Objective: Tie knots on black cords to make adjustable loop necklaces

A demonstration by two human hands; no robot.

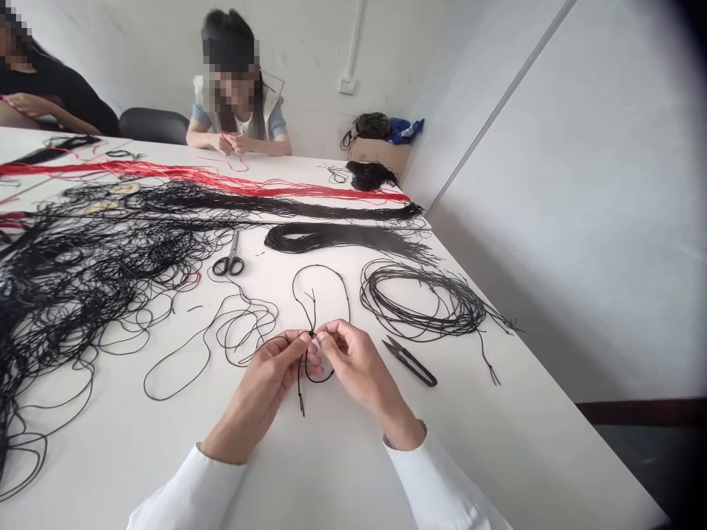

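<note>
A thin black cord [349, 298] forms a loop over the white table, with a small knot at its near side and knotted ends hanging down. My left hand [276, 368] pinches the cord at the knot between thumb and forefinger. From the other side, my right hand [356, 364] closes its fingertips on the same knot, nearly touching the left ones. Black thread snips [412, 361] lie just right of my right hand. Beyond them is a coil of black cord [425, 302]. Loose black cord [207, 346] curls on the table left of my left hand.
Black-handled scissors [229, 261] lie beyond my left hand. A tangled black cord heap [110, 265] covers the table's left side. Red cords [248, 184] and black bundles [342, 239] stretch across the far part. Two people sit opposite, one holding red cord. The table edge [544, 375] slants at right.
</note>
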